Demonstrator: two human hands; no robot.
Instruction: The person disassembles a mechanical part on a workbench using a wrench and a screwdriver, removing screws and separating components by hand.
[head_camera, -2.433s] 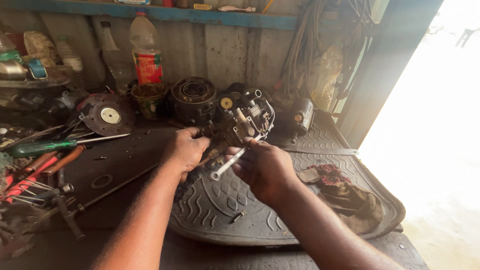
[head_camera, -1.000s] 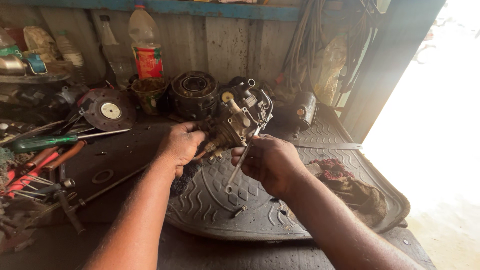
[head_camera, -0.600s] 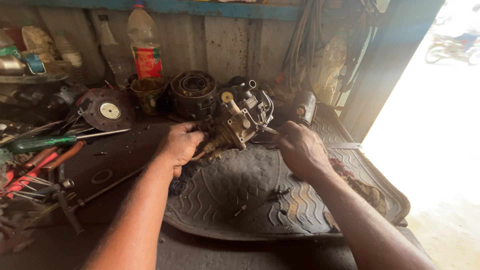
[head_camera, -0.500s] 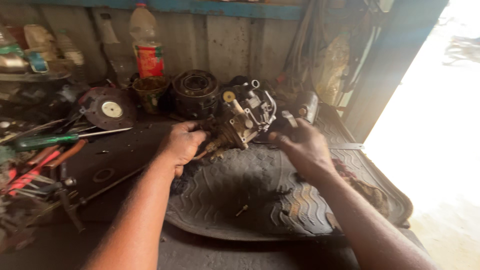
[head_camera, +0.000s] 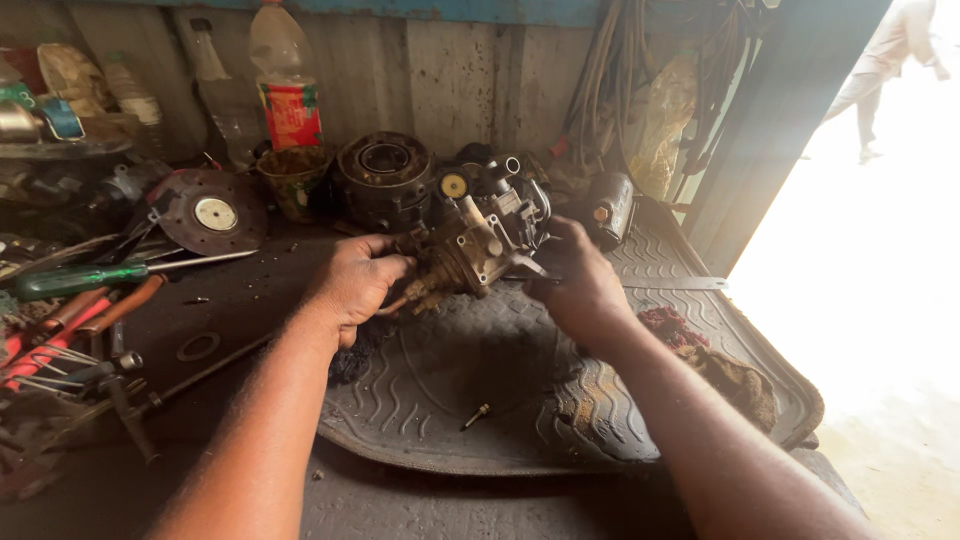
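Our left hand (head_camera: 358, 285) grips the grimy carburetor (head_camera: 470, 245). Right hand (head_camera: 580, 285) touches its far side; fingers hidden, so we can't tell if it's gripping.

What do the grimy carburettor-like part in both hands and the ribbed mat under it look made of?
Grimy carburettor-like part: looks like cast metal, dull brass-tan with oily dirt; small fittings protrude. Ribbed mat: probably moulded rubber, matt dark grey, with wavy grooves and a raised lip. Left hand and right hand grip the part.

Brass-tan grimy carburetor (head_camera: 478, 245), black wavy-ribbed rubber mat (head_camera: 520, 400), green-handled screwdriver (head_camera: 75, 280), red-labelled bottle (head_camera: 285, 80)
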